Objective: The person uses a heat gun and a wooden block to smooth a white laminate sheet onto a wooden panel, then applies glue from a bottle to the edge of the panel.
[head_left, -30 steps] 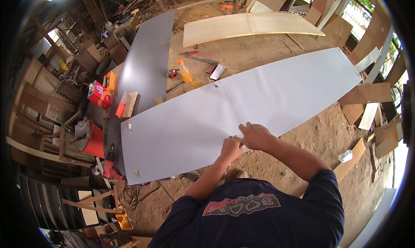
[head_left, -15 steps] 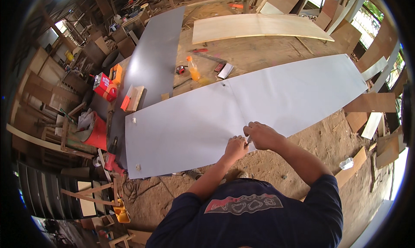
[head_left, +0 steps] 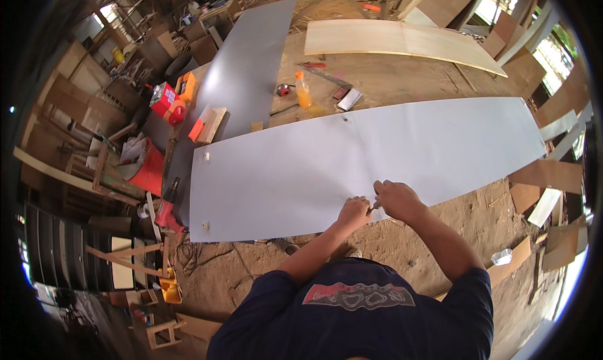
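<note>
Looking down in the head view, saw a grey panel (head_left: 282,165) spread across the middle of the frame, crossed near its centre by a thin seam (head_left: 359,140). Bent the left hand (head_left: 355,210) into a curl over the panel's near edge, below the frame's centre. Bunched the right hand (head_left: 398,200) narrow just beside it, near the seam's lower end. Made out a small dark thing (head_left: 376,205) between the two; could not tell its kind, nor for certain either hand's grip on it.

Noticed white bits (head_left: 206,156) on the panel's left end. Found a wood block (head_left: 213,123) on a dark sheet (head_left: 251,59) at upper left, near a red can (head_left: 168,102). Saw, beyond the panel's far edge at upper centre, a tape measure (head_left: 284,90) and an orange bottle (head_left: 303,90), with pale plywood (head_left: 402,40) higher up. Spotted a red power tool (head_left: 167,215) just off the panel's left end, and a red bucket (head_left: 148,165) farther left.
</note>
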Demonstrator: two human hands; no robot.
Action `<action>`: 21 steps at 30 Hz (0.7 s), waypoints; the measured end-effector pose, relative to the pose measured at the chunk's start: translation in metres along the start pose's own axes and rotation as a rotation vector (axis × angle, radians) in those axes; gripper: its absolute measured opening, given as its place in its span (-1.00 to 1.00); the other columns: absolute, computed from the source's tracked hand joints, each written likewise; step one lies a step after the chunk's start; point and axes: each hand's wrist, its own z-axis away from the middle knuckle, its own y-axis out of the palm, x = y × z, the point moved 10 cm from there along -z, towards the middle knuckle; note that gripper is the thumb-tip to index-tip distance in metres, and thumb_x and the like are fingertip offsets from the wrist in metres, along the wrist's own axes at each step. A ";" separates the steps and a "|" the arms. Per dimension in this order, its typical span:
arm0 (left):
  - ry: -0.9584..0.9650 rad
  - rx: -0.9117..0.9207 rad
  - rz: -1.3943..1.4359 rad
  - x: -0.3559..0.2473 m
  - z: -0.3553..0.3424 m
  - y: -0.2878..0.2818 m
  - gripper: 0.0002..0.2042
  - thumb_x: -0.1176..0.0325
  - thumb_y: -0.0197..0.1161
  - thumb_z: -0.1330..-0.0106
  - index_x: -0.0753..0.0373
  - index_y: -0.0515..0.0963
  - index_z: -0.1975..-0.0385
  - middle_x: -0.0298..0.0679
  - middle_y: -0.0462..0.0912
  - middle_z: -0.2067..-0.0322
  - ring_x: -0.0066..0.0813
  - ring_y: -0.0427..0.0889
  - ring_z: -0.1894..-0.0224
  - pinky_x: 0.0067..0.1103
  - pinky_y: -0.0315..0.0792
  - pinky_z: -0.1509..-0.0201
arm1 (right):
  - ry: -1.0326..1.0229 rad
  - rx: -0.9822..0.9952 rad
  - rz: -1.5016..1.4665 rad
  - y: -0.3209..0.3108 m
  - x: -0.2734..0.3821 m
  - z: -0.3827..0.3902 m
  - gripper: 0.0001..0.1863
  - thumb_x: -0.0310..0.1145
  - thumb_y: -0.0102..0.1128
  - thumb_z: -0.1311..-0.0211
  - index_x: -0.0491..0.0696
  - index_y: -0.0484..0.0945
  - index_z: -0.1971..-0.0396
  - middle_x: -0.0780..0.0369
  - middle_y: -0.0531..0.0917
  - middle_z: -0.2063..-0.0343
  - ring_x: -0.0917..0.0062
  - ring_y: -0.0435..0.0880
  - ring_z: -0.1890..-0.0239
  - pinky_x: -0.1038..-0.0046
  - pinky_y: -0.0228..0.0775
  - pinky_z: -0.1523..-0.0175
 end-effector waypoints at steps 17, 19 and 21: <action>0.057 -0.068 0.027 -0.012 0.001 -0.010 -0.87 0.33 0.35 -0.27 0.24 0.71 0.33 -0.11 0.74 0.22 -0.04 0.74 0.09 -0.14 0.54 -0.08 | 0.112 -0.103 -0.079 -0.010 -0.004 0.008 -0.62 -0.38 0.34 -0.29 -0.11 0.53 -0.07 -0.03 0.67 0.04 0.09 0.77 -0.01 0.06 0.66 -0.05; 0.073 -0.028 -0.012 -0.014 0.000 -0.003 -0.87 0.33 0.36 -0.27 0.23 0.71 0.31 -0.13 0.74 0.22 -0.05 0.73 0.08 -0.15 0.53 -0.09 | -0.026 -0.066 -0.123 -0.002 0.000 0.005 -0.55 -0.34 0.43 -0.24 -0.12 0.52 -0.08 -0.05 0.68 0.04 0.05 0.79 -0.02 0.09 0.66 -0.09; 0.075 0.004 -0.053 -0.010 -0.002 0.002 -0.87 0.32 0.37 -0.27 0.21 0.71 0.28 -0.15 0.73 0.21 -0.07 0.73 0.07 -0.16 0.53 -0.10 | -0.085 -0.110 -0.137 -0.008 0.004 0.013 -0.60 -0.28 0.36 -0.37 -0.14 0.53 -0.10 -0.01 0.69 0.09 0.03 0.77 0.00 0.05 0.60 -0.12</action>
